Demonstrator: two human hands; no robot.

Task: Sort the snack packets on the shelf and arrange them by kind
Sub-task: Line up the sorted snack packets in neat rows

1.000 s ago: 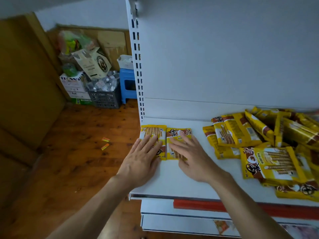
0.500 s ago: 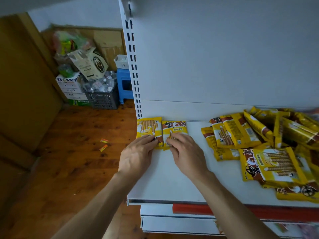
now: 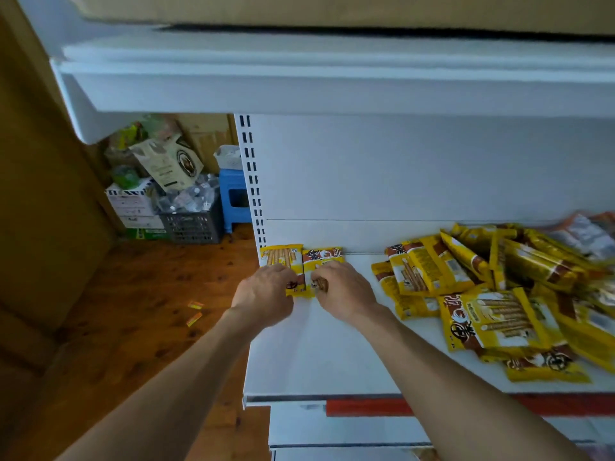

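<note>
Two yellow snack packets lie side by side at the back left corner of the white shelf (image 3: pixel 332 354): the left packet (image 3: pixel 281 257) and the right packet (image 3: pixel 322 256), both pushed up to the back wall. My left hand (image 3: pixel 263 296) grips the near end of the left packet with curled fingers. My right hand (image 3: pixel 342 292) grips the near end of the right packet the same way. A loose pile of yellow packets (image 3: pixel 499 294) covers the shelf's right part, some overlapping, some face down.
An upper shelf (image 3: pixel 332 84) hangs close overhead. Grey and orange packets (image 3: pixel 589 231) lie at the far right back. Left of the rack, on the wooden floor, stand a dark crate (image 3: pixel 193 224), a blue stool (image 3: pixel 234 197) and boxes; two small wrappers (image 3: pixel 194 311) lie loose.
The two packets have slid back against the rear wall. My fingers went from flat on top of them to curled at their near ends. The view has tilted up, showing the upper shelf.
</note>
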